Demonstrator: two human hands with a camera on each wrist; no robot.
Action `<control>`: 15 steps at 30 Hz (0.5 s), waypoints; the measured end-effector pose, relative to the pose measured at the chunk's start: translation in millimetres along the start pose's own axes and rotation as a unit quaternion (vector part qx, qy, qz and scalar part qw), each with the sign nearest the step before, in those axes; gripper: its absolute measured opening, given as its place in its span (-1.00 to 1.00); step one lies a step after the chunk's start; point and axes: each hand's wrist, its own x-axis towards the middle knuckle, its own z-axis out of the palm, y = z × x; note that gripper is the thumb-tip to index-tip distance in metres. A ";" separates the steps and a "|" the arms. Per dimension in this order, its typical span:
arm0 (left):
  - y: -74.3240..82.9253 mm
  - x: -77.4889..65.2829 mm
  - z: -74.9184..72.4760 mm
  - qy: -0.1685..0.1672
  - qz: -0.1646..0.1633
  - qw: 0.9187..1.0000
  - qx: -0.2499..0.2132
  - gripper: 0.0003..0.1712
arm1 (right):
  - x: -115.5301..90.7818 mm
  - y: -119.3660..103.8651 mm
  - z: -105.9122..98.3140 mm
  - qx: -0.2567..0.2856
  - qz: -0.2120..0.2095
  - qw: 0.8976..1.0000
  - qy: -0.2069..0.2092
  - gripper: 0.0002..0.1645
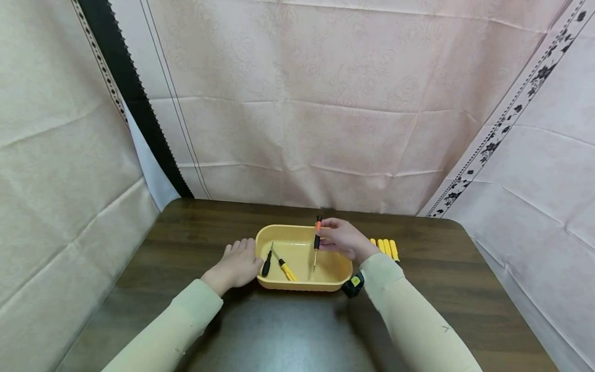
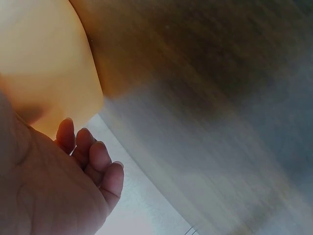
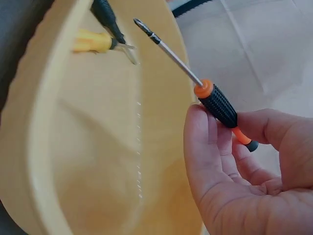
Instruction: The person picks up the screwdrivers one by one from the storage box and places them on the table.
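My right hand pinches an orange-and-black screwdriver by its handle between thumb and fingers. In the head view it hangs tip down over the right part of a yellow plastic tray; the right wrist view shows its Phillips-type tip. My left hand lies along the tray's left end, thumb at the rim, fingers loosely bent beside the outer wall in the left wrist view. Inside the tray's left part lie a black-handled screwdriver and a yellow-handled screwdriver.
Just right of the tray sits a black tape measure with a yellow-green label. Several yellow handles lie beyond my right wrist, partly hidden by it. The dark wooden table ends at a cloth-covered wall.
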 end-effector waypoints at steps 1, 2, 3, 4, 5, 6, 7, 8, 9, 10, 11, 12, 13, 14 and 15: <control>0.1 -0.2 0.0 0.000 0.001 1.000 0.000 -0.59 | -1.3 -1.5 -3.3 0.000 -0.002 1.000 -0.001 -0.61; -0.1 -0.1 0.0 0.001 0.001 1.000 0.000 -0.60 | -2.8 -2.9 -7.0 -0.003 -0.007 1.000 -0.004 -0.60; -0.2 0.0 -0.1 0.001 0.000 1.000 0.001 -0.60 | -4.2 -4.4 -11.0 -0.004 -0.011 1.000 -0.007 -0.59; -0.2 -0.1 -0.5 0.001 -0.002 1.000 0.000 -0.60 | -5.9 -5.6 -15.4 -0.004 -0.016 1.000 -0.010 -0.57; 0.1 -0.6 -0.8 0.001 -0.004 1.000 0.001 -0.59 | -7.7 -6.8 -20.1 -0.003 -0.020 1.000 -0.011 -0.56; 0.3 -0.8 -1.0 0.001 -0.006 1.000 0.002 -0.58 | -9.9 -7.6 -25.6 -0.003 -0.026 1.000 -0.013 -0.55; 0.5 -1.0 -1.3 0.000 -0.007 1.000 0.003 -0.57 | -12.2 -8.0 -31.7 -0.001 -0.032 0.999 -0.014 -0.54; 0.7 -0.7 -1.4 0.000 -0.008 1.000 0.003 -0.57 | -14.7 -8.2 -38.4 0.001 -0.038 0.999 -0.015 -0.53; 1.0 -0.6 -1.5 -0.001 -0.009 1.000 0.003 -0.56 | -17.0 -8.0 -45.9 0.004 -0.042 0.999 -0.014 -0.53; 1.4 -0.6 -1.5 -0.001 -0.009 1.000 0.004 -0.55 | -20.1 -7.5 -54.1 0.004 -0.045 0.999 -0.012 -0.50; 1.8 -0.5 -1.5 -0.001 -0.009 1.000 0.005 -0.55 | -23.2 -6.7 -62.8 0.005 -0.047 0.999 -0.009 -0.49; 1.9 0.1 -1.3 -0.002 -0.009 1.000 0.006 -0.54 | -26.4 -5.6 -72.3 0.005 -0.048 0.999 -0.007 -0.47; 2.2 0.2 -1.3 -0.002 -0.009 1.000 0.005 -0.54 | -29.9 -4.3 -81.8 0.005 -0.048 0.999 -0.005 -0.44; 2.2 0.6 -0.9 -0.002 -0.009 1.000 0.005 -0.54 | -33.3 -2.6 -92.0 0.000 -0.046 0.999 -0.004 -0.41; 2.3 0.5 -0.6 -0.002 -0.009 1.000 0.006 -0.54 | -36.9 -0.6 -101.8 -0.002 -0.042 0.999 0.001 -0.39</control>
